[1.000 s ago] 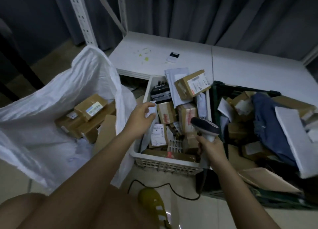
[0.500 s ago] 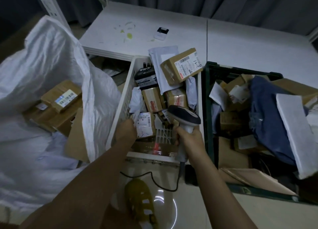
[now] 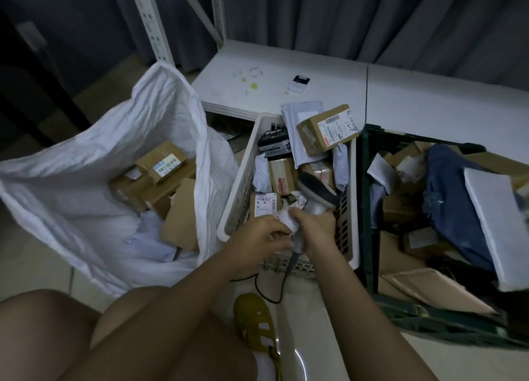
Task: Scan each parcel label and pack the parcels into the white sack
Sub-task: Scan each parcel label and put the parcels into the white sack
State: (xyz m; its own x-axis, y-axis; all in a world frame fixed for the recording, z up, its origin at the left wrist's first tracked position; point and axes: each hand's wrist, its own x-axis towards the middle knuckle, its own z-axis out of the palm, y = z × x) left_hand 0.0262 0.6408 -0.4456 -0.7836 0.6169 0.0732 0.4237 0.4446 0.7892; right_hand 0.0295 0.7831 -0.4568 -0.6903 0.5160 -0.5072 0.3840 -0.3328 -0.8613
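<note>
Sack (image 3: 86, 197) sits on the far left with its mouth held wide open, and I can count maybe three or four brown boxes already in it, one with a blue-edged barcode label (image 3: 166, 164) facing up, plus a loose cardboard flap. Hard to get an exact count because they overlap.

Next over is the white basket (image 3: 237, 186), and that's where the change is. Half a second back the left hand was only reaching down by the basket's left wall; now the left hand (image 3: 257, 240) has lifted a small crumpled white soft parcel (image 3: 289, 219) and its fingers are curled round it, right over the near end of the basket. The right hand (image 3: 316, 227) has come in to meet it, wrapped around the handle of the scanner (image 3: 317, 193), whose dark head points away over the pile. So my read is this parcel is about to get scanned, then it goes left into the sack. Can't see a label on it from here, it may need turning.

Basket count: roughly seven or eight parcels visible, including the big labelled box (image 3: 326, 129) perched on top at the far end and a white-labelled one (image 3: 264, 204) just beside the hands.

Far right, one dark green crate (image 3: 369, 209) with a jumble of more boxes, a blue bag and a flat white parcel. One scanner, one sack, two bins.
</note>
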